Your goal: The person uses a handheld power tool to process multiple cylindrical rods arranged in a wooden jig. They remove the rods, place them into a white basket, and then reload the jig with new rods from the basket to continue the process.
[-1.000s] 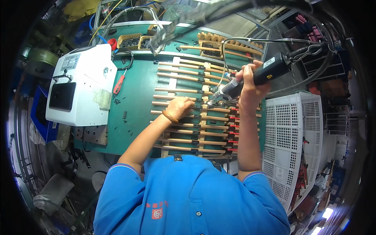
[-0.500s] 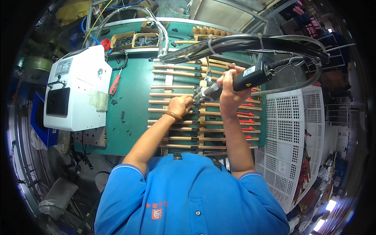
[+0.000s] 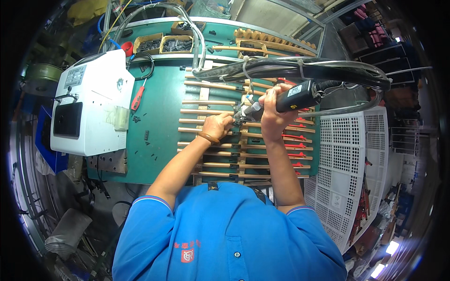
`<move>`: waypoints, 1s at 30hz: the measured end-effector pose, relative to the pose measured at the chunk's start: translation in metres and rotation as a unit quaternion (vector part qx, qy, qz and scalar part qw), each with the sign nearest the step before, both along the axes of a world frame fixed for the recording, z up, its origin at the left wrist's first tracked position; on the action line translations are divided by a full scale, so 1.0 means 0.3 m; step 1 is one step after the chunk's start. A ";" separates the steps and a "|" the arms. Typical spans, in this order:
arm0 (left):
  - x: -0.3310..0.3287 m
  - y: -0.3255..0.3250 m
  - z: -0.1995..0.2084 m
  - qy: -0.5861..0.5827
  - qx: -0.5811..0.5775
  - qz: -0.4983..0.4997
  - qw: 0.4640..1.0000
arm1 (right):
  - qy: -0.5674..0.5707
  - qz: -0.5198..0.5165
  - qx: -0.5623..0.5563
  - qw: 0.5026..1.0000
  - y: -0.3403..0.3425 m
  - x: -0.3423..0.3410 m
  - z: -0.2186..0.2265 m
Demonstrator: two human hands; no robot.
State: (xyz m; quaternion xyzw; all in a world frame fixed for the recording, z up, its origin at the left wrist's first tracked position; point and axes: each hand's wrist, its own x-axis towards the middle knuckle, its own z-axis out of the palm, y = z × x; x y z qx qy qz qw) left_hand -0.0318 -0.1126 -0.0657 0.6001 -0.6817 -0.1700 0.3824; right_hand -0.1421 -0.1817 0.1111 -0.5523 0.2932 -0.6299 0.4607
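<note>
My right hand grips a black power screwdriver with a cable bundle at its rear; its tip points left and down at a rack of copper rods laid in rows across a green bench. My left hand, with a band on the wrist, rests on the rods right beside the tool tip, fingers curled over a rod and its clamp. Whether it pinches a small part is hidden.
A white box-shaped machine stands at the left on the bench. Trays of small dark parts sit at the back. A red-handled tool lies near the machine. A white perforated crate is at the right.
The screwdriver and my right hand have moved left and down toward the rods. My left hand stayed on the rack, close to the tip.
</note>
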 end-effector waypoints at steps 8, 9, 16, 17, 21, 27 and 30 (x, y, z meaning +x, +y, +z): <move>0.001 0.001 0.002 -0.009 -0.007 -0.004 1.000 | -0.060 0.057 0.038 0.996 -0.003 -0.008 -0.038; 0.004 0.002 0.004 -0.011 -0.005 -0.005 1.000 | -0.040 0.045 0.025 0.998 0.009 0.005 -0.026; 0.052 0.004 0.034 -0.016 0.012 -0.048 0.999 | 0.036 0.008 0.006 0.999 0.023 0.011 -0.058; 0.072 0.007 0.030 -0.028 -0.024 -0.036 0.999 | 0.029 0.007 0.004 1.000 0.024 0.009 -0.055; 0.168 0.075 0.010 -0.009 -0.059 -0.025 0.998 | 0.029 0.034 0.008 0.999 0.033 0.003 -0.058; 0.179 0.084 -0.005 0.017 -0.093 -0.027 0.995 | 0.158 -0.004 -0.112 0.981 0.051 0.011 -0.098; 0.167 0.091 -0.005 0.024 -0.062 -0.014 0.998 | 0.072 0.017 -0.073 0.995 0.046 0.045 -0.098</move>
